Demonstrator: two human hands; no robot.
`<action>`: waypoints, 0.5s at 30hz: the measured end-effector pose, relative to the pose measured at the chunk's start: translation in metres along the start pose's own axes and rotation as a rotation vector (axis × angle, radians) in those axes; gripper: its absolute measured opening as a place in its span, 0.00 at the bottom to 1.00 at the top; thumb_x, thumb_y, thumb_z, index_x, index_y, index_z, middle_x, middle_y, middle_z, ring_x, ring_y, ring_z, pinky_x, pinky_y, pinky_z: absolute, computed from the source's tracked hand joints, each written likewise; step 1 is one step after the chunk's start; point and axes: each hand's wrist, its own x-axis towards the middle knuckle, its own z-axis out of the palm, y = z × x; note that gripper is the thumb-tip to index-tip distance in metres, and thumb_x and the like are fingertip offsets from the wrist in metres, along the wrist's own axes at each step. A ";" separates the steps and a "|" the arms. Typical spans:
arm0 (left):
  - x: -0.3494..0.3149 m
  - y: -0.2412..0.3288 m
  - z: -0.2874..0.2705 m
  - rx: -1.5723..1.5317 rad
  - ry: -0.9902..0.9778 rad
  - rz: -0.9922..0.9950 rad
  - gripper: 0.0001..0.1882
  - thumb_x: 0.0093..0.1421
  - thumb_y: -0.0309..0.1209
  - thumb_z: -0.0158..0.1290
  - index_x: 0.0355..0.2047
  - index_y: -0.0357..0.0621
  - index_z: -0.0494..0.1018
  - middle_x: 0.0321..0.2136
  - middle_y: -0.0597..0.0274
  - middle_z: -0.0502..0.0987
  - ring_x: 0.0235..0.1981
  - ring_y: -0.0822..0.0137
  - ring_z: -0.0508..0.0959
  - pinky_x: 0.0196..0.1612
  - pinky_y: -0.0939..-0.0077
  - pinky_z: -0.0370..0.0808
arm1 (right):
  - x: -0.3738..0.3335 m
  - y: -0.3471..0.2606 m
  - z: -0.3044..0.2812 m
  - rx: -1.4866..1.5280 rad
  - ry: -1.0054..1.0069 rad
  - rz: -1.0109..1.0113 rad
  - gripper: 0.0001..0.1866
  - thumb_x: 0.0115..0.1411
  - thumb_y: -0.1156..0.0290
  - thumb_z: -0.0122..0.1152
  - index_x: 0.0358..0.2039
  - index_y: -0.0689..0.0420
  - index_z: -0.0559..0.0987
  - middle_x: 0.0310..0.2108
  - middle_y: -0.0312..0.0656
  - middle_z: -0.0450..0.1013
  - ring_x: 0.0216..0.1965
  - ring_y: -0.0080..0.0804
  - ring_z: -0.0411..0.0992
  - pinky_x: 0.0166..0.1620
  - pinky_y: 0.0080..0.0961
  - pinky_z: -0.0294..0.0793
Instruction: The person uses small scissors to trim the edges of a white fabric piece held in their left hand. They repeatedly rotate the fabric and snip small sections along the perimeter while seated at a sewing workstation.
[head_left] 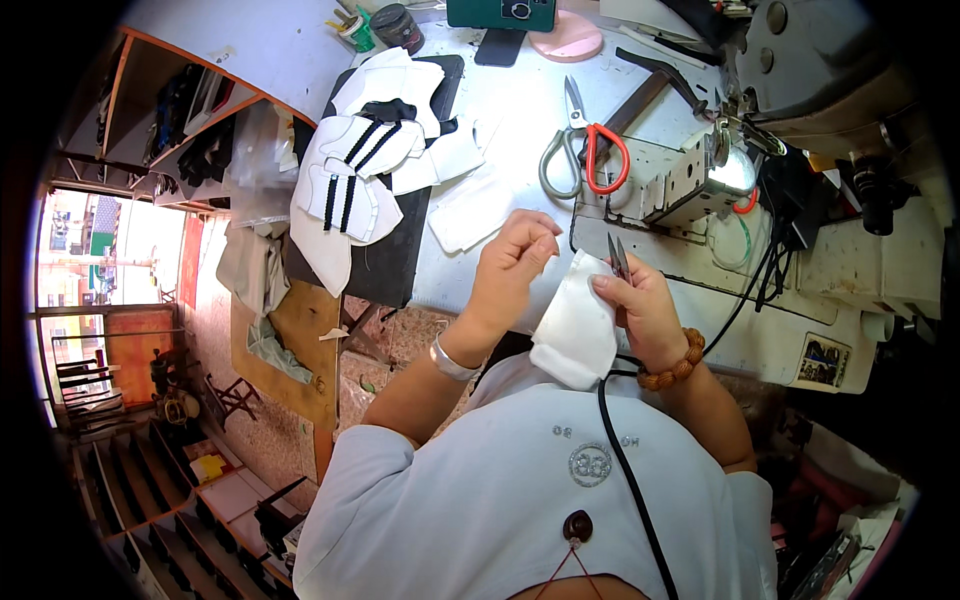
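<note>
Right hand (640,300) grips small snips (618,258) plus the white fabric piece (578,325). Left hand (515,255) is pinched shut above it, maybe on thread, can't tell. I'd keep that taut and snip close.

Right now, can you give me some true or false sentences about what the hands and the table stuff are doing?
1. The right hand holds small thread snips against a white fabric piece. True.
2. The left hand grips the big scissors. False: the scissors lie on the table, untouched.
3. The scissors have one red handle and one grey. True.
4. The black-striped white pieces are in the person's lap. False: they are stacked on the table, to the left.
</note>
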 end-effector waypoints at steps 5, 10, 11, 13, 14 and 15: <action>-0.002 0.015 -0.011 -0.478 -0.408 -0.407 0.10 0.62 0.32 0.47 0.28 0.38 0.64 0.28 0.61 0.70 0.18 0.69 0.68 0.23 0.75 0.64 | 0.002 -0.002 -0.002 0.054 -0.081 0.024 0.07 0.57 0.75 0.59 0.36 0.59 0.73 0.28 0.34 0.73 0.27 0.16 0.71 0.31 0.15 0.73; 0.013 0.002 -0.054 1.110 -0.363 0.171 0.06 0.59 0.30 0.49 0.29 0.42 0.65 0.23 0.52 0.69 0.23 0.48 0.73 0.25 0.59 0.68 | -0.009 -0.024 -0.007 0.140 0.101 -0.169 0.05 0.57 0.78 0.56 0.35 0.60 0.72 0.28 0.36 0.73 0.27 0.20 0.73 0.33 0.17 0.74; 0.016 0.000 -0.070 1.154 -0.271 0.184 0.06 0.59 0.30 0.50 0.28 0.43 0.65 0.22 0.52 0.69 0.23 0.49 0.73 0.25 0.60 0.69 | -0.012 -0.029 -0.008 0.099 0.081 -0.211 0.05 0.58 0.78 0.56 0.35 0.60 0.72 0.28 0.35 0.73 0.27 0.18 0.72 0.33 0.16 0.73; 0.022 0.007 -0.088 1.117 -0.168 0.044 0.06 0.57 0.28 0.53 0.33 0.41 0.68 0.26 0.54 0.72 0.29 0.53 0.75 0.31 0.66 0.72 | -0.015 -0.032 -0.008 0.028 0.053 -0.267 0.05 0.58 0.78 0.56 0.35 0.61 0.72 0.27 0.34 0.73 0.27 0.16 0.70 0.31 0.13 0.71; 0.021 0.013 -0.081 0.985 -0.129 0.118 0.08 0.57 0.28 0.54 0.36 0.41 0.69 0.29 0.55 0.73 0.32 0.55 0.75 0.33 0.68 0.72 | -0.013 -0.030 -0.007 -0.003 0.036 -0.278 0.05 0.59 0.78 0.56 0.36 0.61 0.72 0.28 0.33 0.73 0.27 0.14 0.70 0.31 0.12 0.70; 0.020 0.019 -0.066 0.855 -0.085 0.194 0.09 0.56 0.27 0.55 0.38 0.41 0.70 0.31 0.56 0.73 0.35 0.57 0.75 0.36 0.69 0.72 | -0.009 -0.030 -0.004 -0.036 0.013 -0.293 0.05 0.59 0.77 0.57 0.36 0.61 0.72 0.28 0.32 0.73 0.26 0.13 0.69 0.30 0.11 0.69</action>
